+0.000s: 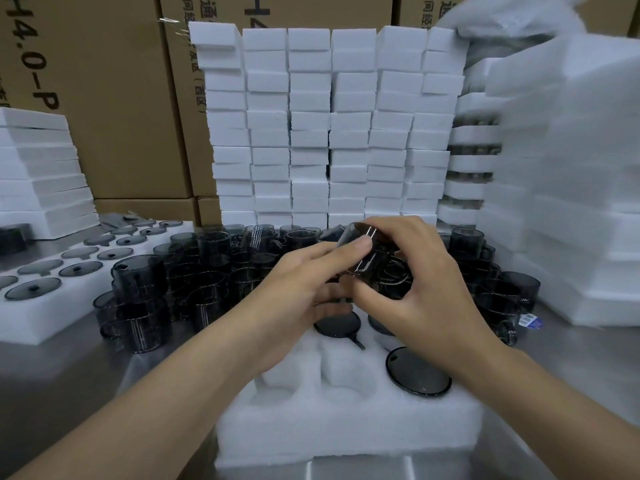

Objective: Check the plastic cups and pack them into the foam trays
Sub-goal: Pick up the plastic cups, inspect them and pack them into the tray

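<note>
Gripping tilted cup (369, 264), left hand (298, 289) and right hand (420, 282) curled round it (over foam tray (346, 427))

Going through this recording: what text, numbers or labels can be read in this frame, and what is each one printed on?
"H4.0-P": printed sideways on the left cardboard box; anything before it is cut off by the frame.
"H4": on the middle cardboard box, cut off by the foam stacks.
"(西区)": in a column of Chinese print on the same box; the rest is too blurred to read.
Barcode sticker at the right: too small to read.
</note>
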`<state>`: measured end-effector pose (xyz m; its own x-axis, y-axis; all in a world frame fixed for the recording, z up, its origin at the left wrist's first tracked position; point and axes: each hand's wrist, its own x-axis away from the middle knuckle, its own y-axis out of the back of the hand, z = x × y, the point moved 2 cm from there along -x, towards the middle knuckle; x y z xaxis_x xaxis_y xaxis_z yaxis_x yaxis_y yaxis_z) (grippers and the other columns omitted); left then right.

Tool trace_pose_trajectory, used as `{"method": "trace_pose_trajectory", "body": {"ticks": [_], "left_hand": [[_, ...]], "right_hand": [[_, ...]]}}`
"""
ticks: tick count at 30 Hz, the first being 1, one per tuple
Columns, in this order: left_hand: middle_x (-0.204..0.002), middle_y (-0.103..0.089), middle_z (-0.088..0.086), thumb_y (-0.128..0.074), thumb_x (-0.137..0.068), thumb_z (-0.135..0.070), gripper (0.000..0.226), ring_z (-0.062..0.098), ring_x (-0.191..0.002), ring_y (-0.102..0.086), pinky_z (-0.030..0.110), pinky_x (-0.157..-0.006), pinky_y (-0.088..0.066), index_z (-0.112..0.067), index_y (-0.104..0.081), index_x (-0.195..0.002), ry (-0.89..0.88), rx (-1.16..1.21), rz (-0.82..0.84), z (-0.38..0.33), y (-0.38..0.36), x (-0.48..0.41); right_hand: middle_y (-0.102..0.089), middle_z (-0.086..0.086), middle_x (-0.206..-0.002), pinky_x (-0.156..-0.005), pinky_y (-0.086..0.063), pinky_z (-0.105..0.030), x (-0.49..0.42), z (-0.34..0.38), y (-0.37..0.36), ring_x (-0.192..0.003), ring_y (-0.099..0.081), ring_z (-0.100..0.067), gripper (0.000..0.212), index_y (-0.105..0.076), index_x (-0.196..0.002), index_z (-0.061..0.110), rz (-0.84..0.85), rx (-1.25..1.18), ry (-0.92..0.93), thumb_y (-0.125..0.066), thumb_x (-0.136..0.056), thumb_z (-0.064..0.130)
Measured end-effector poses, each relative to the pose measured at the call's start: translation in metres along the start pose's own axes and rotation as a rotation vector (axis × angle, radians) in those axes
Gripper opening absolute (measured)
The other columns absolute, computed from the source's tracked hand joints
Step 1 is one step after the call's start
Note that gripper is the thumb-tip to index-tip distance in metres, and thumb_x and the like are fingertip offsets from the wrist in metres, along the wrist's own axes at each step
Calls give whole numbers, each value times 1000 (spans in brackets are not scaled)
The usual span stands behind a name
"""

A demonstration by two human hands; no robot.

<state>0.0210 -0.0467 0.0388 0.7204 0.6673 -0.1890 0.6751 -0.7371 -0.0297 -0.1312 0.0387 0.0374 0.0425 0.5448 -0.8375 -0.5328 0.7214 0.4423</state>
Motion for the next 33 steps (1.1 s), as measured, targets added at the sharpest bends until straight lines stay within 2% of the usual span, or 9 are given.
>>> {"method": "trace_pose_trajectory", "body": {"ticks": [2,6,9,15,19,23,26,30,33], "left_hand": [[-121,-77,17,-77,-87,-48,43,35,-108,-75,48,-111,-53,-18,-81,-117,22,76,-12,-1,1,0],[-116,-77,23,-62,-92,-42,49,29,-93,-77,39,-92,-59,-7,-77,-122,59,315,60,-7,4,2],[-119,-76,24,-56,-89,-41,51,29,-93,-76,39,-89,-57,-6,-76,-121,88,378,102,-8,3,4],[-126,-75,12,-62,-91,-61,62,21,-108,-73,43,-99,-56,-15,-75,-130,3,3,21,-17,20,-1],[-128,-78,0,-75,-89,-56,47,20,-119,-74,43,-103,-54,-32,-75,-130,-58,-291,68,-26,30,4],[-126,-79,8,-82,-80,-46,54,28,-117,-76,38,-99,-62,-30,-75,-131,-25,-215,97,-25,39,1],[-126,-78,12,-80,-75,-42,61,27,-107,-77,35,-94,-64,-26,-74,-133,-8,-127,114,-24,42,0],[-124,-76,13,-82,-73,-36,67,25,-100,-76,33,-89,-62,-22,-70,-138,-2,-50,143,-20,44,0],[-134,-73,19,-82,-75,-28,71,32,-103,-76,36,-88,-63,-19,-64,-143,-10,56,168,-21,44,2]], "right_hand": [[-63,16,-122,-104,-42,-23,0,-1,1,-123,-56,-13,52,-63,-131,29,6,6,-2,-84,-84,27],[-61,20,-125,-104,-41,-21,2,-2,1,-127,-54,-10,55,-61,-134,32,20,-1,-24,-86,-85,36],[-61,21,-124,-103,-40,-18,2,-1,1,-127,-54,-8,54,-62,-133,35,19,-4,-25,-83,-84,40],[-60,20,-123,-103,-40,-17,2,-1,0,-125,-54,-8,51,-63,-133,33,46,26,-29,-84,-86,36],[-59,16,-122,-106,-39,-19,2,2,0,-123,-53,-11,51,-65,-131,33,95,53,-6,-85,-83,32],[-58,18,-130,-107,-41,-21,4,3,0,-131,-54,-11,51,-61,-133,41,209,-37,-46,-79,-86,44],[-65,18,-133,-104,-46,-31,5,3,0,-130,-60,-8,45,-61,-135,42,321,-194,-138,-66,-94,59],[-75,10,-120,-102,-53,-46,5,3,-1,-119,-70,-15,30,-67,-126,33,346,-326,-178,-62,-101,48],[-72,12,-131,-104,-56,-52,3,1,-2,-125,-68,-14,44,-62,-136,39,343,-456,-246,-68,-95,53]]}}
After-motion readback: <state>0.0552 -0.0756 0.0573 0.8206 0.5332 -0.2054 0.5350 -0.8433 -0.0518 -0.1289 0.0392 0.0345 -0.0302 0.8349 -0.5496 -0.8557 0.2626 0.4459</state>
